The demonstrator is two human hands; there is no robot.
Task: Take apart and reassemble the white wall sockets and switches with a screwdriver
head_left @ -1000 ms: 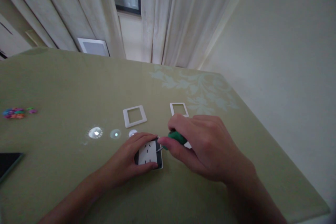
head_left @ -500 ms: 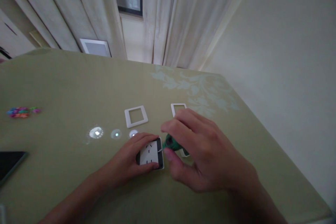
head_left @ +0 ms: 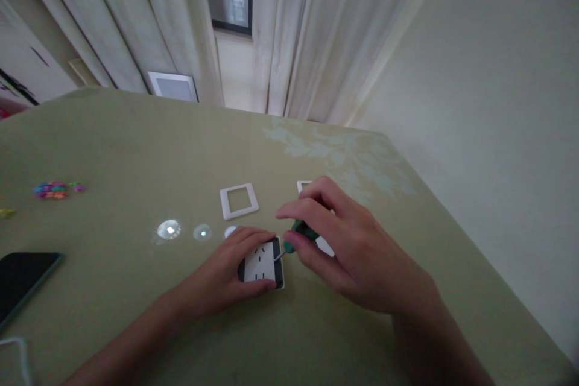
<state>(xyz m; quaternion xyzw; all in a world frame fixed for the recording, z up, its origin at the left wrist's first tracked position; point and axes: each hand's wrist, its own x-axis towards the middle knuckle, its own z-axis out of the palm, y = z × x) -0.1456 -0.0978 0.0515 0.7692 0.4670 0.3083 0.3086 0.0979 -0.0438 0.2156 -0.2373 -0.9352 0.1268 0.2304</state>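
A white wall socket point(head_left: 259, 263) with dark side strips rests on the table, and my left hand point(head_left: 235, 265) grips it by its upper and lower edges. Between the thumb and fingers of my right hand point(head_left: 344, 241) is a screwdriver point(head_left: 304, 231) with a green handle. Its thin shaft slants down to the left, and the tip meets the dark strip on the socket's right side. Behind the left hand lies a white square frame point(head_left: 239, 213). A second white frame point(head_left: 304, 184) is mostly covered by my right hand, as is another pale piece point(head_left: 324, 246) beneath it.
At the left lie a dark flat device point(head_left: 27, 280), a white cable point(head_left: 22, 353) and a heap of small colourful pieces point(head_left: 52, 190). Light spots shine on the green tabletop point(head_left: 149, 151). A wall point(head_left: 506, 132) borders the table's right side; curtains point(head_left: 312, 42) hang behind.
My right hand has turned about the screwdriver, its fingers shifting on the handle, and more of the shaft shows. The left hand keeps its grip. The whole view has shifted slightly.
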